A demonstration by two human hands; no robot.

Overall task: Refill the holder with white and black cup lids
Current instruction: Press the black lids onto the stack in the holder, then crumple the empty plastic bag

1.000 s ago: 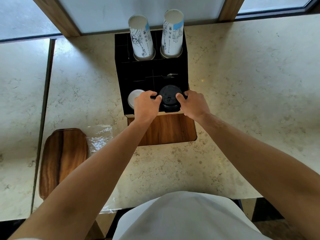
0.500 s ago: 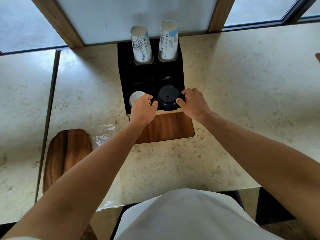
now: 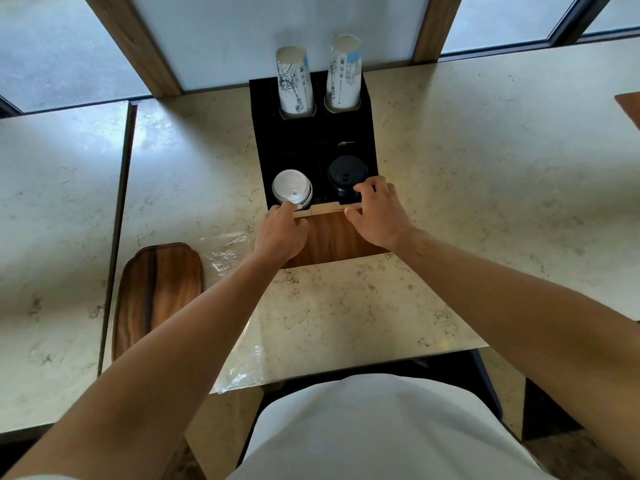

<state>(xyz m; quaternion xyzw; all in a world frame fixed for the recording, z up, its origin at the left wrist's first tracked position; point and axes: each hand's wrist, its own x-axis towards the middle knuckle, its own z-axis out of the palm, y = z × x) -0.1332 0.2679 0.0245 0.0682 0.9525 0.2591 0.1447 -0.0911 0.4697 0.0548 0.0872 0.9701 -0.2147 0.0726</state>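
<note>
The black holder [image 3: 367,133] with a wooden front stands at the back middle of the marble counter. Its front left slot holds a stack of white lids [image 3: 292,189]. In the front right slot is a stack of black lids [image 3: 347,174]. My left hand [image 3: 282,233] curls over the holder's front left edge, just below the white lids. My right hand [image 3: 379,216] grips the front right edge, thumb on the rim and fingertips touching the black stack's near side.
Two stacks of printed paper cups [image 3: 294,81] [image 3: 343,72] stand upright in the holder's back slots. A wooden tray [image 3: 156,292] lies to the left on the counter, with clear plastic wrap [image 3: 225,251] beside it. A gap [image 3: 116,237] separates the left counter.
Both hands came off the black lid stack and drew back to the holder's front edge. The white lids, partly covered before, now show fully.
</note>
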